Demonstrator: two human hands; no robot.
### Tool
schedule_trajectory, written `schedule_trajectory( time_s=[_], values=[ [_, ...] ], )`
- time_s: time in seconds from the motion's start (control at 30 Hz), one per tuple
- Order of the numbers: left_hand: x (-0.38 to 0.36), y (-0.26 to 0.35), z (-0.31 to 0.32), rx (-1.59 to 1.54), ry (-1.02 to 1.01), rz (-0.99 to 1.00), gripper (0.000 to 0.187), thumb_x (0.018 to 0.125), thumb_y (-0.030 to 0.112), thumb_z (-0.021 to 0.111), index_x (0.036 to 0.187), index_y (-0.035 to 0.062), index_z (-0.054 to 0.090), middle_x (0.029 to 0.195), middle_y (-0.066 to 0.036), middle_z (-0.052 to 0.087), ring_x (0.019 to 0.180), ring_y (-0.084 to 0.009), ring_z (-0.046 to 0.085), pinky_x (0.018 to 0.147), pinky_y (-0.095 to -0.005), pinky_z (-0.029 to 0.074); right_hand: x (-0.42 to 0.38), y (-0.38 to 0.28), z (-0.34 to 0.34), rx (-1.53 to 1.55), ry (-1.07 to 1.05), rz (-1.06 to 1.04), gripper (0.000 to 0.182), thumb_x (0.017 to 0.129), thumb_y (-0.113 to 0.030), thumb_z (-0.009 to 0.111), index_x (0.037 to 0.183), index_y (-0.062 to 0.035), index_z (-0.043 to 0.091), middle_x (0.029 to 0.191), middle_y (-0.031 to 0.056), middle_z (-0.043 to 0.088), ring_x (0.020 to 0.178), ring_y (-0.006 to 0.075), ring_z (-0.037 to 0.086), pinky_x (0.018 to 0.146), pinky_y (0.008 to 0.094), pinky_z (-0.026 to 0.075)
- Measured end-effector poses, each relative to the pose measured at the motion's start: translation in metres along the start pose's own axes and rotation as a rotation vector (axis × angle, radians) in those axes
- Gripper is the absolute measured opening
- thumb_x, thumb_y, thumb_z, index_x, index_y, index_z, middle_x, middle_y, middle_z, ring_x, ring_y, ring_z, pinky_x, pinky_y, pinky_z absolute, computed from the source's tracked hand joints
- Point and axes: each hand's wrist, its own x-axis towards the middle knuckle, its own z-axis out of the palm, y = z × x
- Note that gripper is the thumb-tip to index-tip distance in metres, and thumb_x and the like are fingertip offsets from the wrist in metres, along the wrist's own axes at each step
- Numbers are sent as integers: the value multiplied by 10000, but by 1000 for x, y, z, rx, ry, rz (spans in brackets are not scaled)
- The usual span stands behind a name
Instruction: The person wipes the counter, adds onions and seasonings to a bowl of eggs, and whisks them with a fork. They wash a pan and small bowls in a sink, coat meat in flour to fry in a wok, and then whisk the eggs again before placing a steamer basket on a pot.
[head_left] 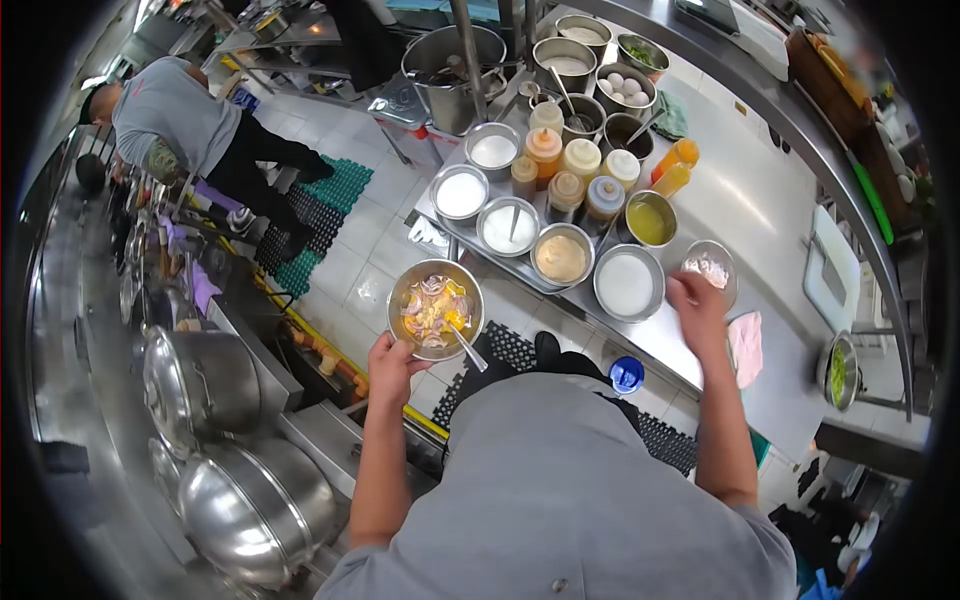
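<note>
My left hand (397, 362) grips the rim of a metal bowl (393, 312), holding it off the counter over the floor. In the bowl lie sliced red onions (436, 290) and what looks like yellow egg, with a metal spoon (468, 349) leaning out over the near rim. My right hand (697, 303) is at the near left edge of a clear bowl (730, 265) with pale pinkish contents. Its fingers are curled together, and whatever they hold is hidden. Just left of that hand stands a metal container of white powder (628, 284).
Several squeeze bottles (581, 160) and metal tubs crowd the steel counter (775, 225), including a bowl of eggs (624, 90). A pink cloth (746, 348) lies by my right forearm. Large pots (260, 510) stand at lower left. Another person (190, 120) bends over at upper left.
</note>
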Motion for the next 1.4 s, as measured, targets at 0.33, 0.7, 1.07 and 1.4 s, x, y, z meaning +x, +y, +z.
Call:
schedule_trajectory(
  time_s=[0.33, 0.7, 1.07, 1.4],
  values=[
    [96, 57, -30, 112, -184, -28, 236, 973, 61, 541, 1158, -75, 599, 1067, -169, 730, 868, -261, 792, 711, -357, 697, 71, -176, 211, -217, -211, -147, 268, 1049, -245, 628, 1092, -16, 761, 1008, 206, 764, 953, 442, 723, 837, 541, 570],
    [125, 65, -35, 76, -195, -68, 210, 979, 51, 548, 1128, -86, 602, 1048, -165, 711, 859, -252, 783, 708, -360, 707, 46, -184, 220, 380, -23, -77, 357, 1124, -236, 591, 1270, 69, 705, 1010, 160, 780, 882, 163, 747, 788, 295, 586],
    [123, 59, -29, 24, -131, -73, 174, 972, 40, 550, 1115, -56, 574, 1062, -186, 727, 873, -282, 793, 747, -385, 709, 99, -158, 302, 476, -3, -36, 401, 1122, -257, 578, 1174, 104, 744, 996, 148, 785, 787, 175, 752, 738, 308, 606],
    [120, 51, -34, 0, -66, -67, 171, 982, 41, 548, 1115, -61, 579, 1055, -183, 730, 860, -273, 791, 731, -371, 704, 112, -130, 292, 1022, -55, 407, 354, 1139, -221, 516, 1286, 75, 642, 1013, 152, 731, 858, 218, 738, 756, 340, 610]
  ],
)
